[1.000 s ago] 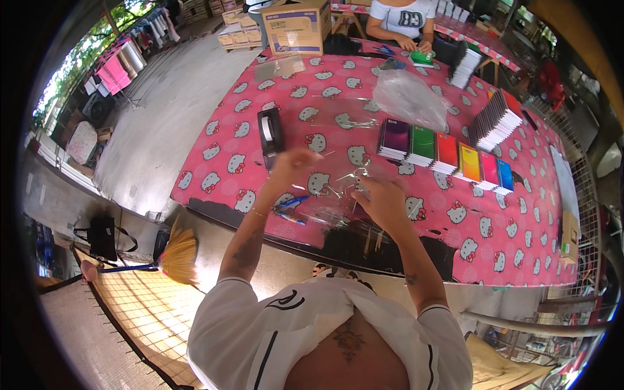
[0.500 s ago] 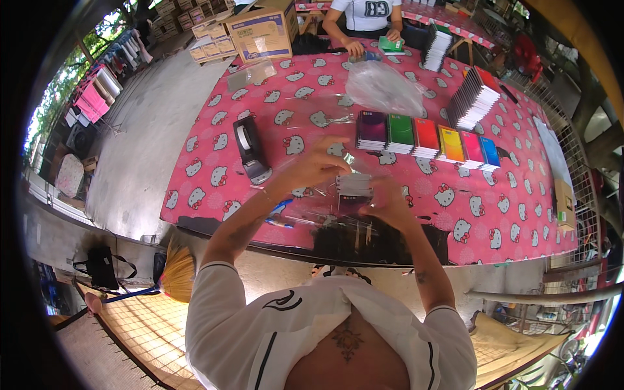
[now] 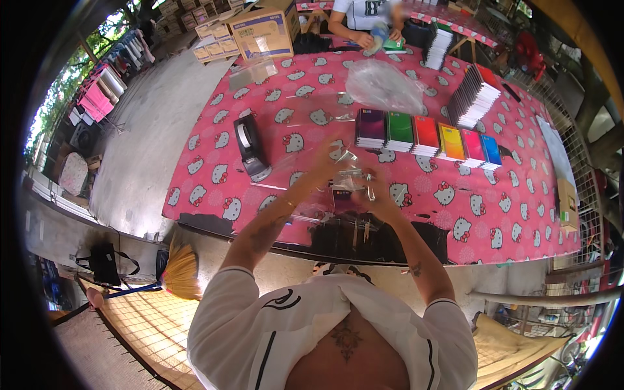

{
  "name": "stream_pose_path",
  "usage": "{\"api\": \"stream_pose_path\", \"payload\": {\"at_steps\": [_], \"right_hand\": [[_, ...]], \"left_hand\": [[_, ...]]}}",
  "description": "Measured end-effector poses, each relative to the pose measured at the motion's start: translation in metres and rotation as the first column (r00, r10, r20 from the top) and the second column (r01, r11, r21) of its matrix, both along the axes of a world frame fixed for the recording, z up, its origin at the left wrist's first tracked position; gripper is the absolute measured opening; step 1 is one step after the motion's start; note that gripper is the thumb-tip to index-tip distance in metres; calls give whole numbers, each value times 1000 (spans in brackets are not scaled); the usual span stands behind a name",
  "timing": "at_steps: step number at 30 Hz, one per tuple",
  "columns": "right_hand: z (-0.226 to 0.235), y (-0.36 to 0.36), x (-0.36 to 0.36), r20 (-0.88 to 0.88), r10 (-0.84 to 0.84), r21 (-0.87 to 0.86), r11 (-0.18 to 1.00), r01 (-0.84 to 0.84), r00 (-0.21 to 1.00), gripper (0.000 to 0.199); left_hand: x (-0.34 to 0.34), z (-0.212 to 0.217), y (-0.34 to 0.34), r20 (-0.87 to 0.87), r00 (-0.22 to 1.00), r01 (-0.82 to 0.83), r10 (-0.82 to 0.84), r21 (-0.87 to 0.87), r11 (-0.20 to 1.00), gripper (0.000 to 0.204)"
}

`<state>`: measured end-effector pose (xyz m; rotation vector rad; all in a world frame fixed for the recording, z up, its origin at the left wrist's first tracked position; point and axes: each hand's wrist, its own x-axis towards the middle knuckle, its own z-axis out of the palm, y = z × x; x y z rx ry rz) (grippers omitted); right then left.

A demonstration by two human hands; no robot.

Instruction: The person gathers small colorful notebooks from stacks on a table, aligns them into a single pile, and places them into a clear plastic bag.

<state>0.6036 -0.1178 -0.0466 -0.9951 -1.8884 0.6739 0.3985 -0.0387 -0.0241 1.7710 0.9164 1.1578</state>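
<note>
Works right of black tape dispenser (image 3: 250,146) with blurred left hand (image 3: 329,158), cannot tell its grip; between hands, has crinkled clear wrapper (image 3: 348,164) over dark notebook stack (image 3: 341,196), more exposed 0.5 seconds ago, apparently nearer enclosure now; curls right hand (image 3: 379,199) alongside, with unclear hold.

I have one wide fisheye view, set on my head, looking steeply down and forward over the surface (image 3: 507,221). My shirt (image 3: 247,318) sits nearest, at six o'clock; my left grip (image 3: 330,161) and right grip (image 3: 378,197) lie farther out, near the dial's centre. Beyond, the view reaches a co-worker (image 3: 359,19) just past twelve and wire fencing (image 3: 590,214) at three. Straight edges bow toward the rim.
</note>
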Motion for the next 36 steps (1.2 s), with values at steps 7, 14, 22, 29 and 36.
{"api": "stream_pose_path", "payload": {"at_steps": [7, 14, 22, 29, 36], "right_hand": [[1, 59, 8, -364, 43, -546, 799, -251, 930, 49], [40, 9, 7, 48, 112, 88, 989, -116, 993, 68], [17, 0, -3, -10, -72, 50, 996, 72, 997, 60], [41, 8, -17, 103, -202, 193, 965, 179, 974, 40], [11, 40, 2, -303, 93, -382, 900, -210, 948, 36]], "left_hand": [[-35, 4, 10, -80, 904, 287, -421, -618, 732, 68], [-31, 21, -29, -556, 826, 300, -92, 295, 907, 45], [-21, 33, -46, -553, 833, 196, -28, 247, 949, 24], [2, 39, -30, -667, 735, -22, 120, 154, 988, 24], [-12, 14, 18, -525, 822, 80, -220, -277, 958, 33]]}}
